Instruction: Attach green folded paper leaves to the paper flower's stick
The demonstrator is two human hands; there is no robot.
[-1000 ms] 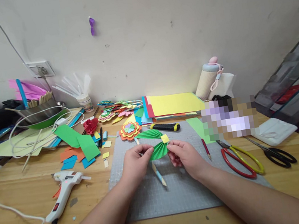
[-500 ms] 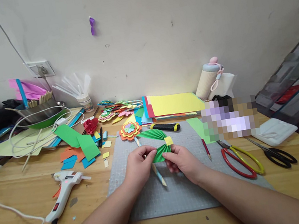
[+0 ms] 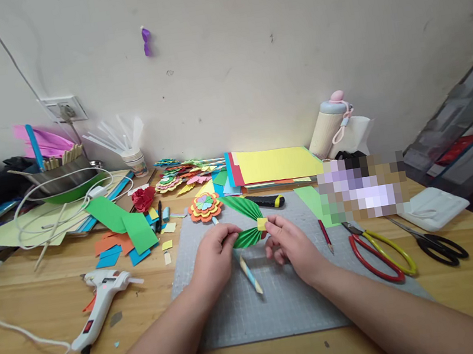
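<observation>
Between my hands, above the grey cutting mat (image 3: 279, 308), is a pleated green paper leaf pair (image 3: 248, 237) joined by a small yellow paper square (image 3: 262, 224). My left hand (image 3: 215, 255) pinches the outer end of the lower leaf. At the yellow square, my right hand (image 3: 294, 245) grips the joined end between thumb and fingers. The upper leaf fans out freely to the upper left. Beneath lies a paper flower (image 3: 205, 207) with orange, yellow and green layers; its blue-and-cream striped stem (image 3: 251, 276) runs under my left hand and is partly hidden.
A white glue gun (image 3: 99, 306) lies at left near green paper pieces (image 3: 124, 221). Behind the mat are a utility knife (image 3: 267, 201) and a stack of coloured paper (image 3: 279, 164). To the right are a dark red pencil (image 3: 326, 236), red-and-yellow-handled scissors (image 3: 377, 253) and black-handled scissors (image 3: 443, 249).
My right hand has shifted its grip from the lower leaf's edge up to the yellow square. The leaf pair has moved slightly left, and its upper leaf points higher.
</observation>
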